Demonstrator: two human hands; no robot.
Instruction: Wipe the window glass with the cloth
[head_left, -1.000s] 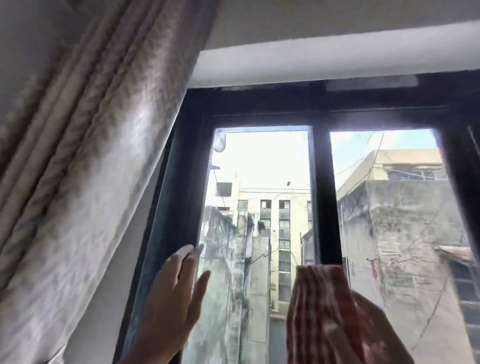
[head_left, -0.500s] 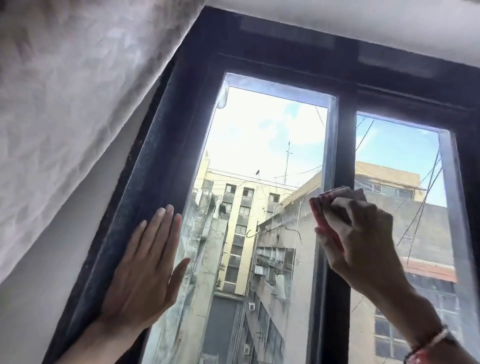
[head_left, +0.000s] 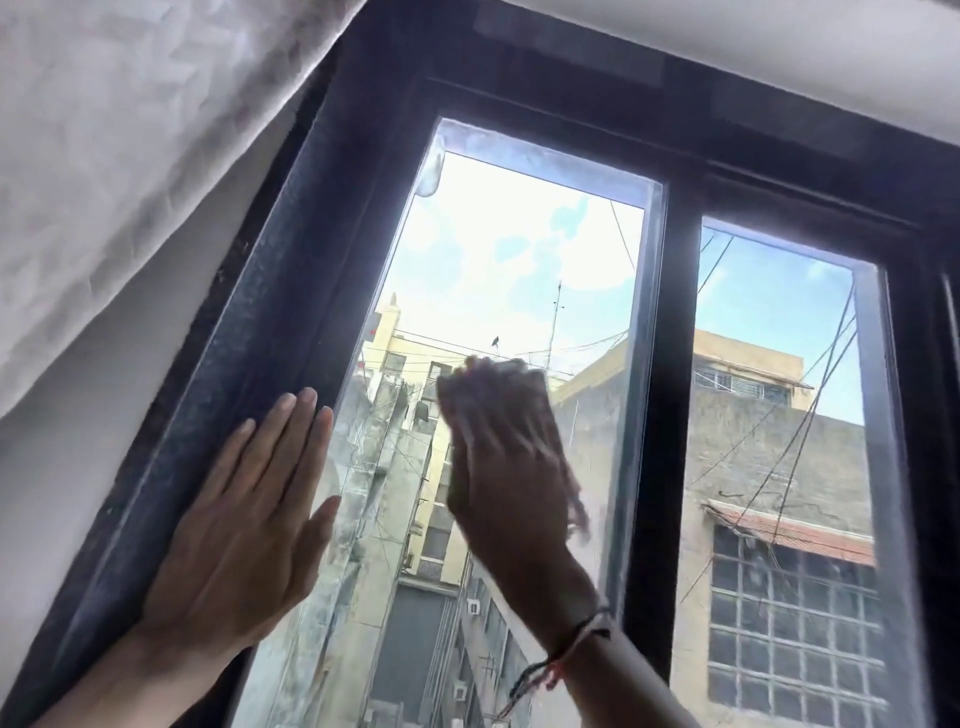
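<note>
The left window pane (head_left: 519, 249) is smeared along its lower left side, and the right pane (head_left: 779, 332) sits beyond the dark centre bar (head_left: 670, 415). My right hand (head_left: 506, 462) presses flat on the left pane with the cloth (head_left: 574, 499) under its palm. Only a blurred edge of the cloth shows past the fingers. My left hand (head_left: 244, 530) lies flat and empty, fingers together, across the left frame post (head_left: 249, 374) and the pane's edge.
A pale curtain (head_left: 130, 156) hangs at the upper left, over the frame's corner. The dark top frame (head_left: 623, 98) runs under a white ceiling ledge (head_left: 779, 47). Buildings and wires lie outside the glass.
My right hand with the cloth slid left from the centre bar onto the left pane and flattened against it. The left hand stayed on the frame. The view tilted upward.
</note>
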